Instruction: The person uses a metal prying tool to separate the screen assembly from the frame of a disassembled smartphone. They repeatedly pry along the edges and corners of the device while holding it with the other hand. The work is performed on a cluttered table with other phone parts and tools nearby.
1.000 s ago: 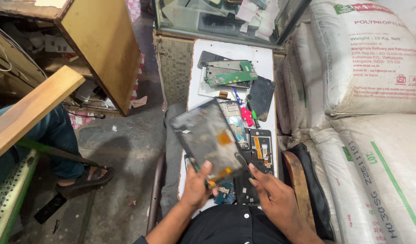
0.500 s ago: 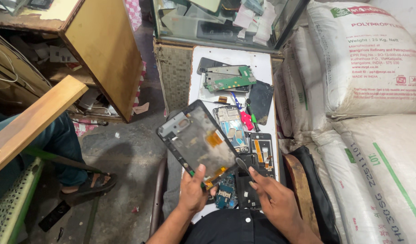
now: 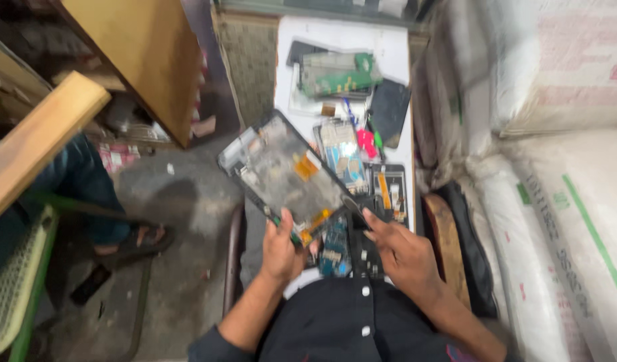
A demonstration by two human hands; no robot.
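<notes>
Wearer's kit from my feed: dark, near-black button-up shirt [image 3: 352, 325], a row of small pale round buttons ran down the front placket. Sleeves were pushed up past the forearms, the rolled dark cuff showed at the left elbow. Left hand [image 3: 282, 249] and right hand [image 3: 403, 258] were bare: no gloves, no rings or watch that I could make out. Frame was blurred.
</notes>
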